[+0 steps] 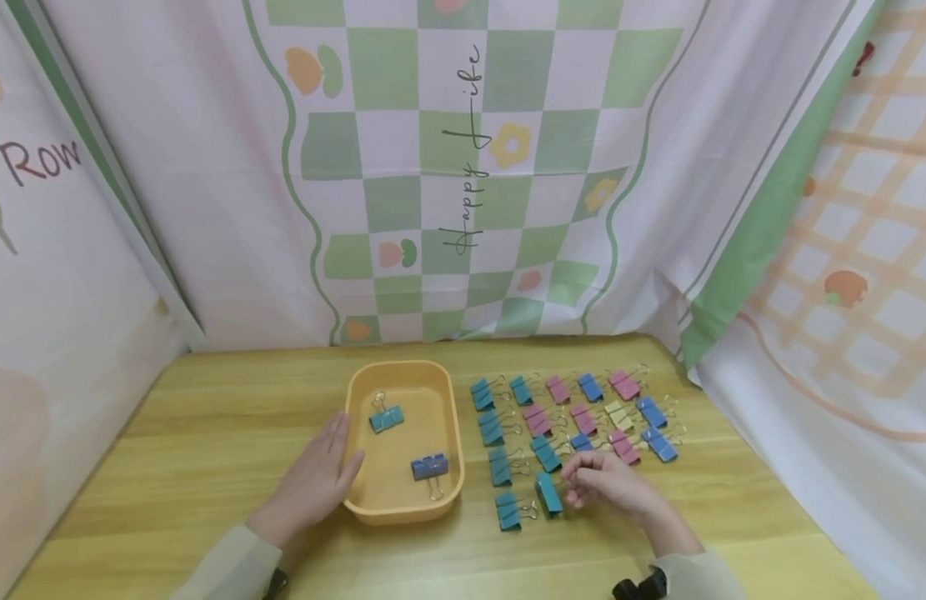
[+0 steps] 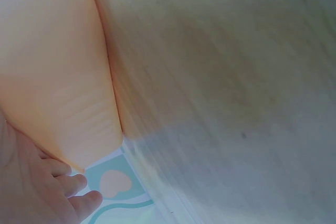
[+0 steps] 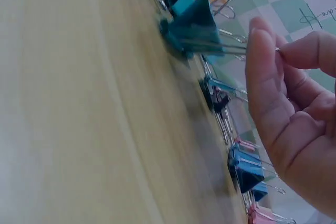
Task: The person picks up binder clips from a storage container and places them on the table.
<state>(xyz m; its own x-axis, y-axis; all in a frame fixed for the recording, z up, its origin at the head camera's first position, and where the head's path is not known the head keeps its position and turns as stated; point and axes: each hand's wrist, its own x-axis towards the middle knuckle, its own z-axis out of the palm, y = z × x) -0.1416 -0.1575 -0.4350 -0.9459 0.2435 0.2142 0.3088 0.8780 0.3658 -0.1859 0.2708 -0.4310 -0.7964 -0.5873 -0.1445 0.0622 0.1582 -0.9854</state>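
My right hand (image 1: 601,482) pinches the wire handles of a teal binder clip (image 1: 548,494) between thumb and fingertips. In the right wrist view that teal clip (image 3: 197,27) is tilted at the tabletop, its handles running to the fingers. An orange-yellow tray (image 1: 402,515) stands left of the clips. Inside it lie a teal clip (image 1: 387,418) at the back and a dark blue clip (image 1: 430,467) near the front. My left hand (image 1: 312,475) rests along the tray's left side with fingers extended; the left wrist view shows its fingers (image 2: 71,184) beside the tray wall (image 2: 58,77).
Rows of binder clips in teal, pink, blue and yellow lie right of the tray, among them a teal clip (image 1: 508,511) at the front and a pink clip (image 1: 624,384) at the back. Printed curtains (image 1: 478,192) hang behind and beside the wooden table (image 1: 230,417).
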